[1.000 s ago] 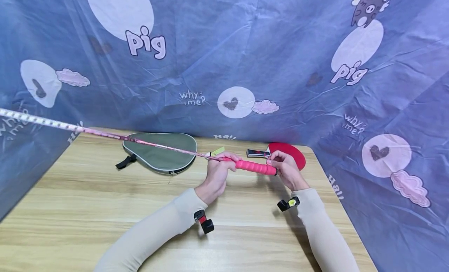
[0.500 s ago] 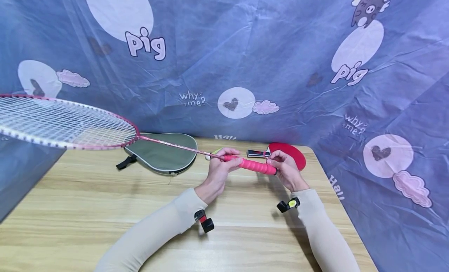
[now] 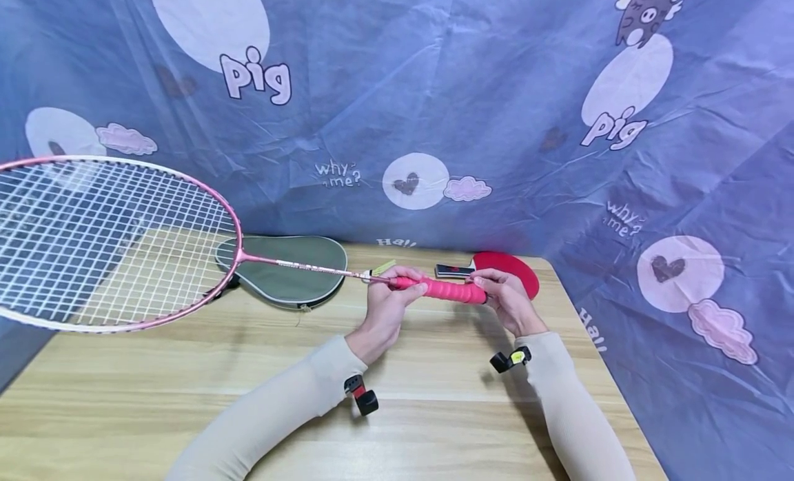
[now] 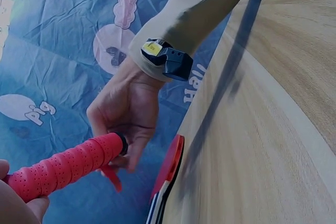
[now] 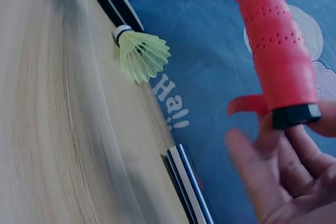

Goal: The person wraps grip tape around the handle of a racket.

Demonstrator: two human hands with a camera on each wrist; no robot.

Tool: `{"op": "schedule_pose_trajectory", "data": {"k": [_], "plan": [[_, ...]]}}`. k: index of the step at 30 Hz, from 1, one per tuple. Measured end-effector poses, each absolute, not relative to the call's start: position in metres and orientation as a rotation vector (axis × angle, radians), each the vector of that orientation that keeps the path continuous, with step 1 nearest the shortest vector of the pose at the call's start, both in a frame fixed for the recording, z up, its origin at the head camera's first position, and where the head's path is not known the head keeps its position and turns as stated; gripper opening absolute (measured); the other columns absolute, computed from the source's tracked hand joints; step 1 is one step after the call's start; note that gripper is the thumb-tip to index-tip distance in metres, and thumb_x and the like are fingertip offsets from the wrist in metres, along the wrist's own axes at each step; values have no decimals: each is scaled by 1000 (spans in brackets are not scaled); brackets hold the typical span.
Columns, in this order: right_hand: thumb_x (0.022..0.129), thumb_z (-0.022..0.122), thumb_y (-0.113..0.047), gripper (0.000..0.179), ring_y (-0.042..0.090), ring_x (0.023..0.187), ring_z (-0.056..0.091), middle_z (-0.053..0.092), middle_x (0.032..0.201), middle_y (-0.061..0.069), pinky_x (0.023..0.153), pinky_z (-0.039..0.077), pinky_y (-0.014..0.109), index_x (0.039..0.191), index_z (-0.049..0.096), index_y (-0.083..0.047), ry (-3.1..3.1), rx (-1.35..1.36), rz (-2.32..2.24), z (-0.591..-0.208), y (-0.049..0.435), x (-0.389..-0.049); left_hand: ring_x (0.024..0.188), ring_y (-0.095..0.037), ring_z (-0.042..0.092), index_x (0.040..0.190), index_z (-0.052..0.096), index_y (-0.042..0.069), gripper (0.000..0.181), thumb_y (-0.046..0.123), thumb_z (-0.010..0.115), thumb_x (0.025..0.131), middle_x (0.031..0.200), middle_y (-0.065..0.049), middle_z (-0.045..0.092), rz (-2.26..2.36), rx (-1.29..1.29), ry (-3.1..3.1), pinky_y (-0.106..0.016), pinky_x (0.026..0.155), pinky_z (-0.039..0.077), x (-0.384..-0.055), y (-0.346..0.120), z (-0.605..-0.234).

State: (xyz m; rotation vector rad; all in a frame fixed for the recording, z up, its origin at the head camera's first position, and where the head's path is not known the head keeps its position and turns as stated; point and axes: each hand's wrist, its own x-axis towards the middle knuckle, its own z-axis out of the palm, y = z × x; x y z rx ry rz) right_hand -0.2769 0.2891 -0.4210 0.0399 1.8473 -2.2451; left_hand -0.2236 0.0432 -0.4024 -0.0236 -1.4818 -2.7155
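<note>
A badminton racket with a red perforated overgrip [image 3: 455, 291] is held above the table. Its strung head [image 3: 118, 243] reaches off to the left in the head view. My left hand [image 3: 386, 309] grips it where the shaft meets the handle, thumb lying along the grip. At the black butt cap [image 5: 295, 115], my right hand [image 3: 507, 302] holds the handle's end between thumb and index finger; the index fingertip is partly hidden behind it. A short loose strip of red grip tape [image 4: 112, 178] hangs from that end, near the right fingers [image 5: 247, 156].
On the wooden table [image 3: 298, 412] behind the hands lie a grey-green paddle case [image 3: 298, 267], a yellow shuttlecock [image 5: 142, 53] and a red table tennis bat [image 3: 510, 271]. A blue printed cloth [image 3: 347, 109] rises at the back and sides.
The racket has turned about its shaft, so its head went from edge-on to showing its strings broadly. Both hands stay at nearly the same places on the handle.
</note>
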Motion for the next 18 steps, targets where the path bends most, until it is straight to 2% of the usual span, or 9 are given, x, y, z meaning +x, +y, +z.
{"op": "schedule_pose_trajectory", "data": {"k": [4,9,15,18], "plan": [[100,58,-5,27,3,68,71,78,82,-7,65,61,20,87,78,-18,1921,99,-2140,-420,292,-278,97,-18,69,79,68,13,31,-18,70,76,94,-4,73,-2708,-45,-1473,-23,82,60,-223,43,-402],[99,57,-5,30,7,67,73,75,74,-5,67,63,25,82,77,-18,1954,131,-2116,-419,293,-279,99,-20,68,77,67,13,30,-18,70,75,93,-2,73,-2696,-74,-1489,-23,84,59,-222,43,-401],[99,59,-7,18,11,68,74,72,76,-5,69,65,33,87,70,-13,1998,70,-2023,-417,292,-278,107,-31,67,71,64,12,32,-20,66,73,94,-10,74,-2697,-120,-1480,-25,84,58,-224,43,-403],[101,58,-9,11,14,68,75,73,77,-4,67,65,33,92,65,-10,2014,36,-1963,-416,293,-278,107,-34,67,69,63,12,33,-20,65,73,97,-16,74,-2697,-138,-1471,-26,86,58,-224,43,-404]]}}
